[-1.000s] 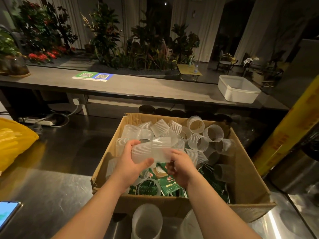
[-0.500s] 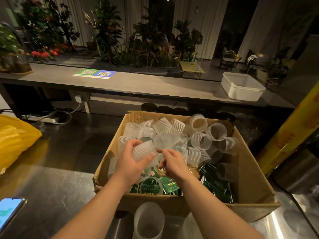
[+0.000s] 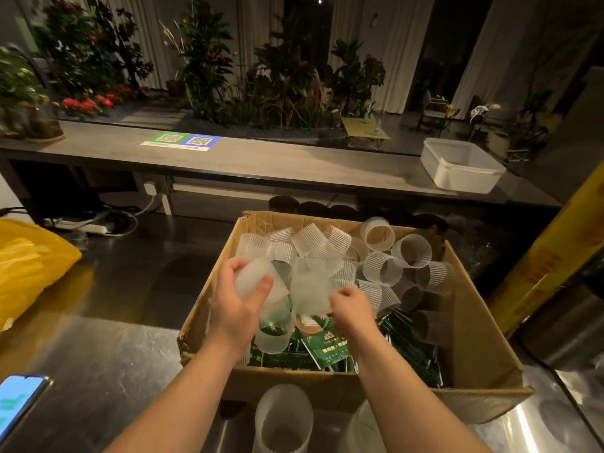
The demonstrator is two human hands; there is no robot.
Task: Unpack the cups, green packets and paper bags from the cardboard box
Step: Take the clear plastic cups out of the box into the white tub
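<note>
Both hands sit inside the box (image 3: 474,338) walls, among loose cups (image 3: 382,268) and packets (image 3: 330,351). Left hand (image 3: 235,302) grips a cup (image 3: 251,277); right hand (image 3: 353,310), can't tell.

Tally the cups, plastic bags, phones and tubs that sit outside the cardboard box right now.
Ribbed cups: 2 (both in front of the box, one partly hidden)
Yellow plastic bag: 1
Phone: 1
White tub: 1
Total: 5

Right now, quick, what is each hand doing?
Left hand: holding a ribbed cup.
Right hand: curled beside a blurred cup; grip cannot be told.
</note>
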